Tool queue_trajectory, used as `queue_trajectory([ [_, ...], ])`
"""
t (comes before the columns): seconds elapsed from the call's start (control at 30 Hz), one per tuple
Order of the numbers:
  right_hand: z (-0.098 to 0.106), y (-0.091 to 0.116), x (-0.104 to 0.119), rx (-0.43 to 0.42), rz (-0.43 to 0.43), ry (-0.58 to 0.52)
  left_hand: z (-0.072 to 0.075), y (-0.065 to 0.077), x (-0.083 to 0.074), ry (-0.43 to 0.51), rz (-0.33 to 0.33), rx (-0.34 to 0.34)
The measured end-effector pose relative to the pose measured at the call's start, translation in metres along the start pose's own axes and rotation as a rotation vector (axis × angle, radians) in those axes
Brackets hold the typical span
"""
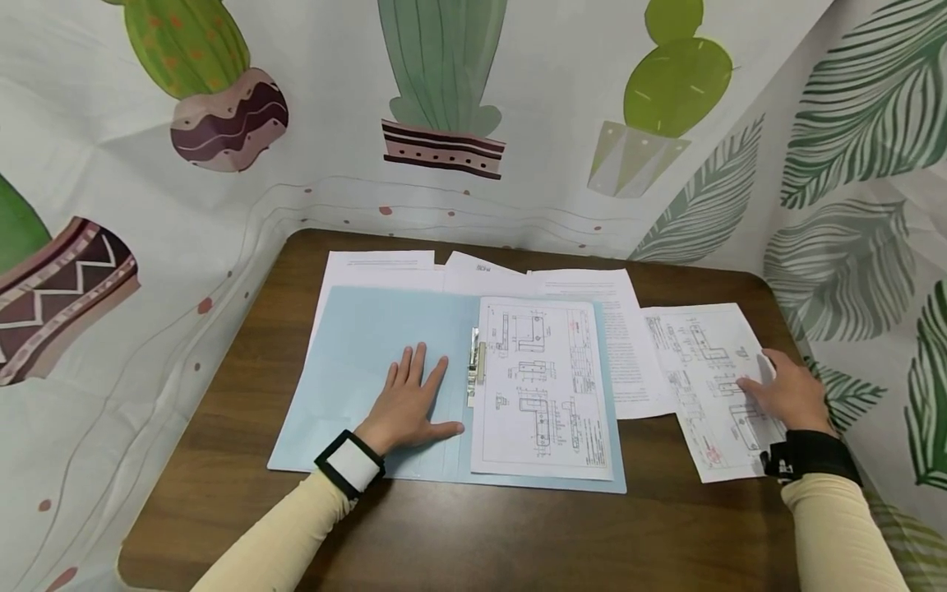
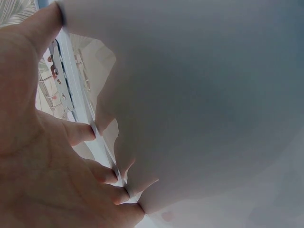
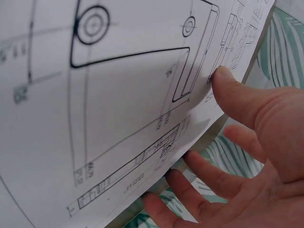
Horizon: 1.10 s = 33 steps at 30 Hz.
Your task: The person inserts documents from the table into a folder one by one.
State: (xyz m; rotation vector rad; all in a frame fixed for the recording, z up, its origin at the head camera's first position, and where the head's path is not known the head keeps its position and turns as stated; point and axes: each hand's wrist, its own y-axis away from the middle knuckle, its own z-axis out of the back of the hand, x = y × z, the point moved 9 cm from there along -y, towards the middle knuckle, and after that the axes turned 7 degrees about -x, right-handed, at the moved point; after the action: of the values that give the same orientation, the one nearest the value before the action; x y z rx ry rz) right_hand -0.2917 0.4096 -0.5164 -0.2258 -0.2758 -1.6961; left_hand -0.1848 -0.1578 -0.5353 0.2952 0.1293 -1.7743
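A light blue folder (image 1: pixel 370 329) lies spread open on the table, a metal clip (image 1: pixel 476 366) along its spine. On its right half sits a printed technical drawing (image 1: pixel 543 386). My left hand (image 1: pixel 403 411) rests flat on the bare left cover, fingers spread, thumb towards the spine. In the left wrist view the palm and fingertips touch the glossy blue cover (image 2: pixel 204 104). To the right lies a separate drawing sheet (image 1: pixel 710 370). My right hand (image 1: pixel 795 399) touches its right edge, thumb on the printed face; whether any fingertip is beneath the sheet is unclear.
Printed sheets (image 1: pixel 621 353) stick out behind and to the right of the folder, partly covered by it. The brown wooden table (image 1: pixel 459 543) has rounded corners. Fabric with cactus and leaf prints (image 1: pixel 311 99) hangs behind and beside it.
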Motion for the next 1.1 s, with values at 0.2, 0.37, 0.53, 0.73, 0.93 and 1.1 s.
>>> queue_trajectory([
  [0.2,0.0,-0.001,-0.001,0.006,-0.007,0.012,0.002,-0.001,-0.001,0.006,-0.001,-0.003],
  [0.37,0.002,0.0,0.001,0.007,-0.023,0.008,0.004,0.0,-0.002,0.005,-0.006,-0.01],
  [0.53,0.004,0.0,0.001,-0.002,-0.032,0.007,0.004,0.001,-0.002,0.012,-0.007,-0.017],
  [0.73,0.006,-0.001,0.003,-0.038,0.018,0.015,0.003,0.001,-0.002,0.018,-0.001,-0.008],
  [0.93,0.01,-0.001,-0.001,-0.06,0.02,0.01,0.003,0.0,-0.002,0.017,0.0,-0.007],
  [1.1,0.012,0.0,-0.012,-0.05,-0.096,-0.053,0.001,0.0,-0.001,0.014,0.005,0.0],
])
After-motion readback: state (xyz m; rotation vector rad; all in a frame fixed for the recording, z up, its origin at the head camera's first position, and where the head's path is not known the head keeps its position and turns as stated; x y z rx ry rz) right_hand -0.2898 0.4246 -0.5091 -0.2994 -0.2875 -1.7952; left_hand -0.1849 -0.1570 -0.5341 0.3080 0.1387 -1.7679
